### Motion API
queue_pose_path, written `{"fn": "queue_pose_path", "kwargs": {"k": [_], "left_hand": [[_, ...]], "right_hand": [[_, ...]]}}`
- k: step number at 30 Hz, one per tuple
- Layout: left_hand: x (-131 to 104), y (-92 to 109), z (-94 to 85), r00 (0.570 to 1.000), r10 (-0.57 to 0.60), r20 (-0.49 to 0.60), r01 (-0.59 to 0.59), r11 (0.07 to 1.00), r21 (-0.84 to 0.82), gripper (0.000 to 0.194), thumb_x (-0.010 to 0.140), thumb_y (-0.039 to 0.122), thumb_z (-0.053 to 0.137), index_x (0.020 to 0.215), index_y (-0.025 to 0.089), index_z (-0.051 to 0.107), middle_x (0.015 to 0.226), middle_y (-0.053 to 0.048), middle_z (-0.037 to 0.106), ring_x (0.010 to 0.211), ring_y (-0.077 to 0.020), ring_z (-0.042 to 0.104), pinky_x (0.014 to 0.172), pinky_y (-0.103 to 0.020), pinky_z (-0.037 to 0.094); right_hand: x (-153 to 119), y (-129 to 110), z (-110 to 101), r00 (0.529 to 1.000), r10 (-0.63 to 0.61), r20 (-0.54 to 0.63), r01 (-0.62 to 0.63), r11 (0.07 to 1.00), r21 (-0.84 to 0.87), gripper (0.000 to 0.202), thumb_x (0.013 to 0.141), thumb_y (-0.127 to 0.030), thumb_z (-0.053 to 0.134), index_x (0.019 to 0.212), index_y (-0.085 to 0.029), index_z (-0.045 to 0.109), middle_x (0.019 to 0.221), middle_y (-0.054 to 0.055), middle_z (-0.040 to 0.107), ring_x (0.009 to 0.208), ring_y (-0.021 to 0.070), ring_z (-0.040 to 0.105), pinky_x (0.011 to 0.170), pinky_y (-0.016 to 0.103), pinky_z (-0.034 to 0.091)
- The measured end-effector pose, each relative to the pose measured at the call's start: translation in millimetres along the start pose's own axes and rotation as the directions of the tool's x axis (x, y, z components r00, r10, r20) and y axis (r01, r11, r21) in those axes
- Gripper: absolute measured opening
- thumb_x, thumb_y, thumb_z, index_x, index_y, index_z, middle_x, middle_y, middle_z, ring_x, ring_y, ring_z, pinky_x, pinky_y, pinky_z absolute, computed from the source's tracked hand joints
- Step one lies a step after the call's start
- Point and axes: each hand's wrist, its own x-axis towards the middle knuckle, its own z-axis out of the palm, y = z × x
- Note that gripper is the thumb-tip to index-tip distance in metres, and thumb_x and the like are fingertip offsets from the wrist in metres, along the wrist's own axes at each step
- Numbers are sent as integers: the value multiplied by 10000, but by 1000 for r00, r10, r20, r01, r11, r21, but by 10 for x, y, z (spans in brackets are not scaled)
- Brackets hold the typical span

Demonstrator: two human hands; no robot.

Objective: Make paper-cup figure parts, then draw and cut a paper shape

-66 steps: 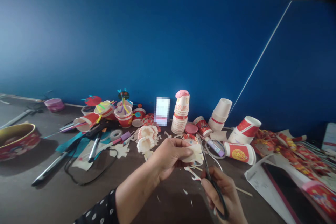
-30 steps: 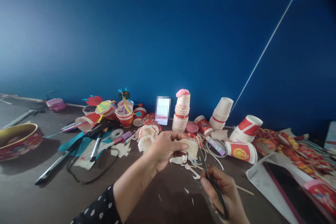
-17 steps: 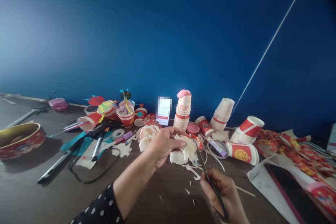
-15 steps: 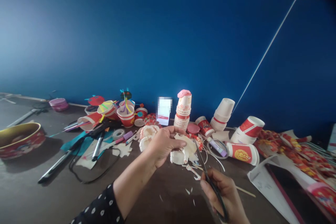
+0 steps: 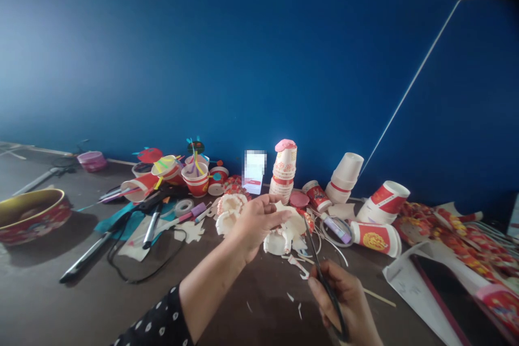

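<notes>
In the middle, my left hand [image 5: 259, 221] pinches a cream-coloured paper piece [image 5: 292, 218] with an uneven edge between thumb and fingers. My right hand [image 5: 343, 294] is closed around the dark handles of a pair of scissors [image 5: 314, 248], whose blades point up and away, close to the right edge of the paper. Below the held piece lie a cut white paper-cup piece [image 5: 275, 243] and small paper scraps [image 5: 299, 266] on the dark table [image 5: 227, 313]. Left of my fingers sit more curled cup pieces [image 5: 227, 221].
A stack of paper cups [image 5: 284, 173] stands behind my hands, beside a lit phone [image 5: 253, 173]. Glue stick [image 5: 336, 228], toppled cup [image 5: 376, 239] and dark phone [image 5: 454, 297] lie right. Pens [image 5: 151, 227], decorated cups [image 5: 196, 178] and an oval tin [image 5: 34, 221] are left.
The paper has turned slightly in my left hand, whose fingers have shifted a little. The scissors have moved slightly left and now look more closed.
</notes>
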Motion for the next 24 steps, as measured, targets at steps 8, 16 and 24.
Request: {"fn": "queue_pose_path", "kwargs": {"k": [8, 16, 24], "left_hand": [[-84, -120, 168, 987, -118, 106, 118, 993, 1, 170, 611, 216, 677, 728, 100, 637, 588, -7, 561, 504, -61, 472, 514, -199, 354], [-79, -113, 199, 995, -99, -17, 98, 994, -49, 87, 611, 166, 645, 627, 93, 601, 535, -3, 539, 469, -47, 454, 493, -185, 337], [-66, -155, 202, 995, -92, -50, 86, 990, -116, 151, 529, 142, 700, 600, 102, 573, 548, -3, 560, 471, -53, 468, 512, -202, 362]], "right_hand": [[23, 24, -9, 998, -39, -42, 38, 999, -20, 271, 684, -431, 602, 681, -178, 507, 401, -89, 406, 297, 48, 357, 304, 158, 319], [-8, 9, 38, 999, -18, -28, 18, 1000, 4, 255, 667, -398, 630, 640, -183, 495, 400, -102, 360, 306, 41, 326, 310, 154, 286], [-7, 21, 41, 1000, 0, 2, 0, 999, 32, 288, 675, -443, 610, 664, -179, 495, 405, -98, 376, 320, 42, 322, 327, 159, 303]]}}
